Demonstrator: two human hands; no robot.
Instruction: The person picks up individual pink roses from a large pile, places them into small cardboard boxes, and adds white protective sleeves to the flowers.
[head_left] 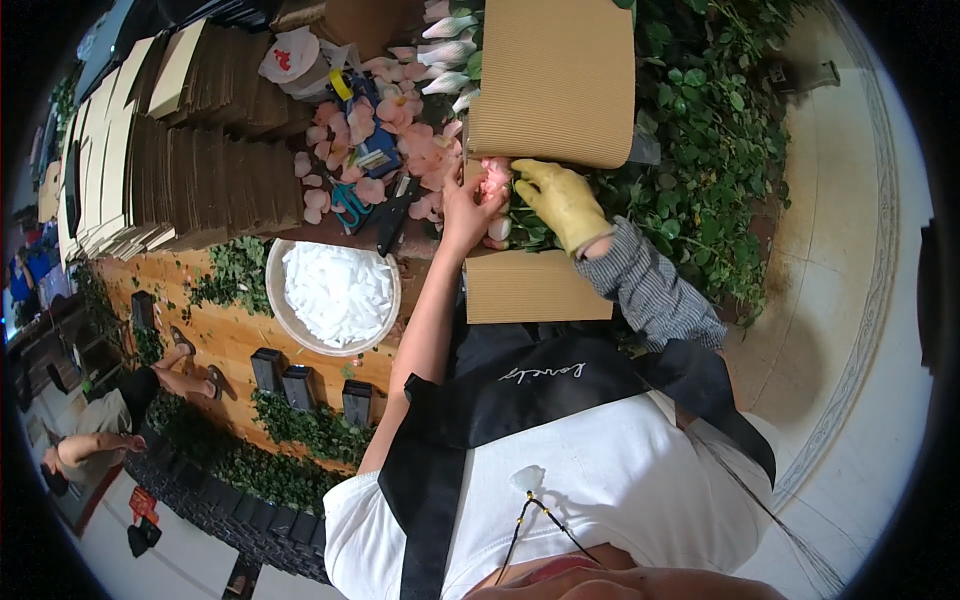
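A pink rose lies between two corrugated cardboard sheets, with other pale blooms just below it. My bare left hand has its fingers closed on the pink rose's head from the left. On the right, my right hand wears a yellow glove; its fingers stretch toward the rose, apart from each other, over the green stems. Above the rose is the larger cardboard sheet, and a smaller cardboard sheet lies nearest my apron. Loose pink petals are scattered left of my left hand.
A white tub of white foam-like sleeves stands left of my forearm. Teal-handled scissors and a black-handled tool lie among petals. Stacks of cardboard fill the upper left. Leafy stems spread right. Another person sits far left.
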